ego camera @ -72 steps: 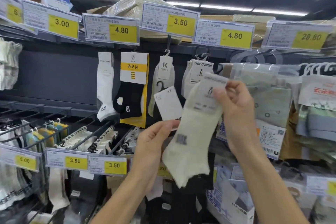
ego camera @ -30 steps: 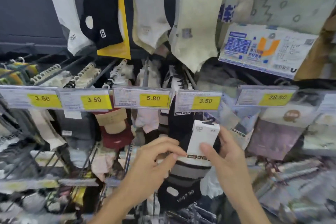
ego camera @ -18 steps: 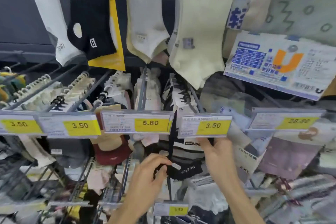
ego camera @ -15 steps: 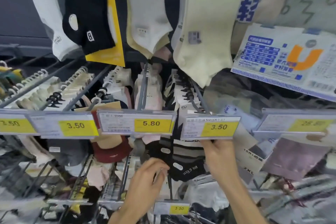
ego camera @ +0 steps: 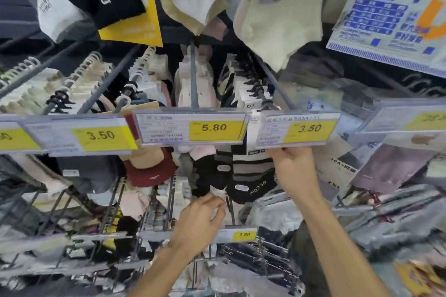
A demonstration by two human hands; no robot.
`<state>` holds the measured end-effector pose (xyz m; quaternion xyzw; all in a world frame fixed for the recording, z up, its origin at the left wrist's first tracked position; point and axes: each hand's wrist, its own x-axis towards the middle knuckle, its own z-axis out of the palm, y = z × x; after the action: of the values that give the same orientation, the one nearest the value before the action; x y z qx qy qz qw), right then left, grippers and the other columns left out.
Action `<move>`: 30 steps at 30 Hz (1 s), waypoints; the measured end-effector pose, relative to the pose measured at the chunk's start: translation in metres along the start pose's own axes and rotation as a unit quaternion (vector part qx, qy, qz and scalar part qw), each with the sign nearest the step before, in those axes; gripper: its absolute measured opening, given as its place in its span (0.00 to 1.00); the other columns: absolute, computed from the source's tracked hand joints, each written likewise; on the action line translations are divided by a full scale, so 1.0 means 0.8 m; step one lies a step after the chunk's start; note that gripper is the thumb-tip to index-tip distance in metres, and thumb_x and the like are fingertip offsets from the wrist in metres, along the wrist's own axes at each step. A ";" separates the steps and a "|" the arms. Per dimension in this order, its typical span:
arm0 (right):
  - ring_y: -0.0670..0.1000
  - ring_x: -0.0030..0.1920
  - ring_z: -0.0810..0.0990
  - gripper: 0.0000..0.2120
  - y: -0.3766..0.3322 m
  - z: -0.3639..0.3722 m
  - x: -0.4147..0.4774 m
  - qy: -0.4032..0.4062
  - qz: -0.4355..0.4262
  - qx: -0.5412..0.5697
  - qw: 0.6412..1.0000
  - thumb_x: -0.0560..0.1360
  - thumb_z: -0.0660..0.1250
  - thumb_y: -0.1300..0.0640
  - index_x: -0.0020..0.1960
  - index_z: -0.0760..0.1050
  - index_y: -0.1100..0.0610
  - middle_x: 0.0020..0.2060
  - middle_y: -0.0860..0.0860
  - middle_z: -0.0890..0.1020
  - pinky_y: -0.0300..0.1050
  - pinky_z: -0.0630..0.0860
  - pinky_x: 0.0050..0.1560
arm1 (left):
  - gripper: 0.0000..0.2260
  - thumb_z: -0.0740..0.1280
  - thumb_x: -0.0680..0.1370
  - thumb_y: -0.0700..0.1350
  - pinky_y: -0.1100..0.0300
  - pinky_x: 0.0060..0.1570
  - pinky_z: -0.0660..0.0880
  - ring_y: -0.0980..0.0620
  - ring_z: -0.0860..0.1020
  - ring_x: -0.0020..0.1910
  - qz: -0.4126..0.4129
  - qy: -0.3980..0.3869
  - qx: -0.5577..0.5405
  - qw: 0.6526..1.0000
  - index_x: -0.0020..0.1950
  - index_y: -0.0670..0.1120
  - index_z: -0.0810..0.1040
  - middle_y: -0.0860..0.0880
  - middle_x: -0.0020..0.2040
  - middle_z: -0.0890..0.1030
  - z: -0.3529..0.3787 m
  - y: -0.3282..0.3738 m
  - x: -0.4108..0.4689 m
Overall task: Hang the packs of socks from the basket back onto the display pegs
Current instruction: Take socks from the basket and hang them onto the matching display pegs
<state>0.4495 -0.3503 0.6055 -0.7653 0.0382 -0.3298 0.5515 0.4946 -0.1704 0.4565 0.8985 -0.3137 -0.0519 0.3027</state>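
My right hand is raised just under the 3.50 price tag, and its fingers are curled at the white header card of the striped sock pack. I cannot tell if they really pinch the card or only touch it, because the tag hides the fingertips. This pack, black with grey stripes, hangs below the tag at the front of the display peg, where a row of similar packs with black hooks sits behind it. My left hand is lower, with fingers bent loosely together near the toe of a black sock that hangs just beside the striped one. It seems to hold nothing firmly. To the left is the 5.80 price tag, and a pale yellow sock hangs above.
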 end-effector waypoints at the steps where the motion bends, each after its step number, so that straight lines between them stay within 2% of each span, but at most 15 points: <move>1: 0.37 0.61 0.77 0.13 0.000 0.001 0.000 0.003 0.004 -0.011 1.000 0.76 0.65 0.62 0.57 0.79 0.49 0.54 0.35 0.82 0.30 0.69 0.62 | 0.12 0.58 0.82 0.50 0.58 0.45 0.77 0.57 0.79 0.46 0.005 0.001 0.006 1.000 0.54 0.54 0.81 0.60 0.53 0.80 0.001 -0.001 0.000; 3: 0.42 0.65 0.75 0.14 0.000 0.002 0.001 0.022 0.018 -0.037 0.999 0.78 0.65 0.62 0.62 0.77 0.56 0.60 0.43 0.81 0.36 0.67 0.68 | 0.13 0.57 0.83 0.50 0.57 0.44 0.77 0.55 0.80 0.45 0.011 0.004 0.017 1.000 0.53 0.53 0.81 0.59 0.51 0.80 0.003 -0.002 -0.001; 5: 0.47 0.64 0.76 0.14 0.001 0.004 -0.002 0.044 0.035 -0.081 0.995 0.78 0.66 0.62 0.63 0.76 0.59 0.60 0.49 0.81 0.43 0.69 0.68 | 0.12 0.57 0.83 0.51 0.56 0.44 0.79 0.55 0.81 0.43 0.023 0.002 0.015 1.000 0.52 0.53 0.81 0.58 0.50 0.80 0.006 -0.004 -0.001; 8: 0.50 0.57 0.78 0.15 -0.003 0.013 -0.027 0.099 0.057 -0.160 0.981 0.78 0.65 0.60 0.64 0.74 0.58 0.56 0.48 0.79 0.45 0.73 0.60 | 0.10 0.60 0.83 0.49 0.56 0.46 0.79 0.56 0.81 0.47 0.058 0.007 -0.020 0.998 0.55 0.53 0.81 0.58 0.54 0.81 0.004 -0.006 -0.002; 10: 0.49 0.65 0.73 0.22 -0.002 0.022 -0.067 0.160 0.067 -0.176 0.969 0.78 0.64 0.60 0.71 0.68 0.55 0.64 0.49 0.74 0.50 0.72 0.66 | 0.10 0.61 0.83 0.47 0.55 0.54 0.78 0.58 0.78 0.52 0.067 0.018 -0.069 0.995 0.60 0.51 0.80 0.57 0.58 0.80 -0.001 -0.007 -0.006; 12: 0.48 0.72 0.67 0.24 0.001 0.033 -0.123 0.212 0.087 -0.183 0.956 0.79 0.62 0.60 0.74 0.64 0.54 0.70 0.49 0.68 0.55 0.67 0.71 | 0.12 0.60 0.82 0.47 0.56 0.59 0.74 0.62 0.73 0.56 0.096 0.043 -0.113 0.988 0.62 0.50 0.79 0.56 0.58 0.79 -0.011 -0.007 -0.014; 15: 0.46 0.68 0.71 0.20 0.008 0.055 -0.222 0.222 0.137 -0.186 0.947 0.79 0.61 0.60 0.71 0.68 0.54 0.67 0.46 0.70 0.51 0.71 0.68 | 0.13 0.58 0.81 0.46 0.59 0.58 0.70 0.57 0.74 0.57 0.223 0.052 -0.111 0.967 0.61 0.48 0.80 0.53 0.57 0.80 -0.013 0.002 -0.047; 17: 0.48 0.63 0.75 0.17 0.009 0.072 -0.295 0.225 0.193 -0.183 0.937 0.79 0.62 0.63 0.68 0.72 0.58 0.63 0.50 0.74 0.52 0.75 0.63 | 0.14 0.59 0.80 0.46 0.59 0.57 0.69 0.54 0.75 0.56 0.279 -0.023 -0.103 0.955 0.60 0.46 0.80 0.51 0.55 0.82 0.005 0.015 -0.086; 18: 0.49 0.61 0.76 0.16 0.009 0.081 -0.333 0.234 0.222 -0.178 0.930 0.79 0.62 0.63 0.66 0.73 0.59 0.60 0.51 0.76 0.52 0.75 0.62 | 0.13 0.60 0.80 0.46 0.58 0.55 0.70 0.53 0.76 0.55 0.282 -0.086 -0.107 0.950 0.60 0.47 0.80 0.50 0.55 0.83 0.020 0.020 -0.110; 20: 0.45 0.59 0.77 0.15 0.006 0.093 -0.413 0.262 0.296 -0.169 0.903 0.79 0.60 0.63 0.64 0.73 0.56 0.58 0.50 0.77 0.43 0.75 0.61 | 0.11 0.63 0.79 0.43 0.52 0.54 0.74 0.50 0.79 0.54 0.244 -0.250 -0.110 0.930 0.60 0.47 0.78 0.49 0.54 0.84 0.060 0.027 -0.165; 21: 0.43 0.58 0.77 0.15 0.006 0.098 -0.455 0.275 0.342 -0.171 0.882 0.79 0.59 0.64 0.64 0.73 0.54 0.57 0.49 0.78 0.39 0.74 0.60 | 0.11 0.64 0.79 0.42 0.51 0.54 0.76 0.47 0.80 0.54 0.222 -0.329 -0.100 0.912 0.60 0.47 0.78 0.48 0.54 0.84 0.082 0.028 -0.196; 23: 0.46 0.58 0.78 0.16 0.004 0.103 -0.541 0.291 0.435 -0.177 0.834 0.79 0.61 0.66 0.64 0.74 0.56 0.58 0.51 0.78 0.37 0.73 0.59 | 0.09 0.65 0.80 0.42 0.54 0.53 0.75 0.45 0.81 0.54 0.204 -0.441 -0.055 0.873 0.60 0.47 0.78 0.48 0.54 0.84 0.122 0.018 -0.261; 26: 0.51 0.58 0.79 0.13 0.007 0.113 -0.666 0.293 0.552 -0.160 0.764 0.79 0.63 0.63 0.63 0.76 0.58 0.58 0.54 0.80 0.41 0.72 0.60 | 0.09 0.66 0.81 0.46 0.53 0.55 0.76 0.48 0.82 0.55 0.213 -0.553 0.015 0.805 0.60 0.50 0.80 0.51 0.54 0.85 0.171 -0.004 -0.356; 30: 0.47 0.58 0.78 0.14 0.021 0.136 -0.811 0.338 0.652 -0.109 0.670 0.78 0.64 0.57 0.62 0.77 0.52 0.57 0.48 0.80 0.43 0.73 0.62 | 0.09 0.65 0.81 0.49 0.53 0.58 0.77 0.52 0.82 0.56 0.225 -0.665 0.099 0.705 0.60 0.54 0.80 0.53 0.56 0.84 0.233 -0.033 -0.460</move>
<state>0.0082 0.0062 0.2719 -0.4364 0.7467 -0.1163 0.4884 0.1622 -0.0302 0.2541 0.5585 -0.6295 -0.5353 -0.0729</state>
